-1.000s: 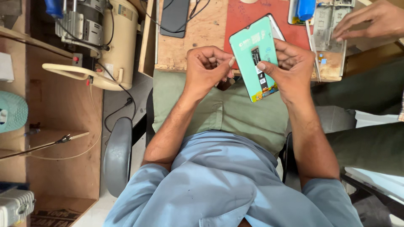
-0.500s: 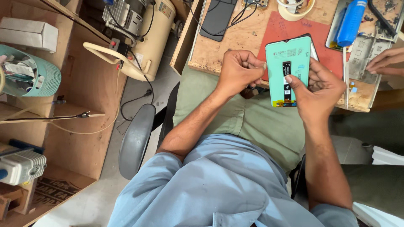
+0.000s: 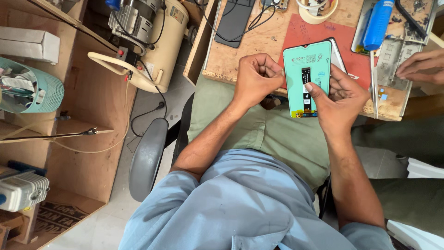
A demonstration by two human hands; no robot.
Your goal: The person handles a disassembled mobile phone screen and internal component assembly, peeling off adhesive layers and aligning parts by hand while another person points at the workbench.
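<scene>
At upper centre, the right hand (image 3: pixel 340 99) pinches the teal phone screen (image 3: pixel 309 76) beside the fisted left hand (image 3: pixel 256 78); bending risks cracking it.

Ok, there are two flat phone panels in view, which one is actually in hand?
The teal-backed screen panel, pinched by the right hand over the red mat. The left hand is fisted beside it. The black panel lies untouched on the wooden bench.

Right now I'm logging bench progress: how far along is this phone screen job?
Done: a bare phone frame lies on the bench, under another person's hand. In hand: the right hand holds the teal-backed screen panel, thumb on its ribbon cable; the left hand is closed beside it. Left: the panel isn't seated in any frame.
</scene>
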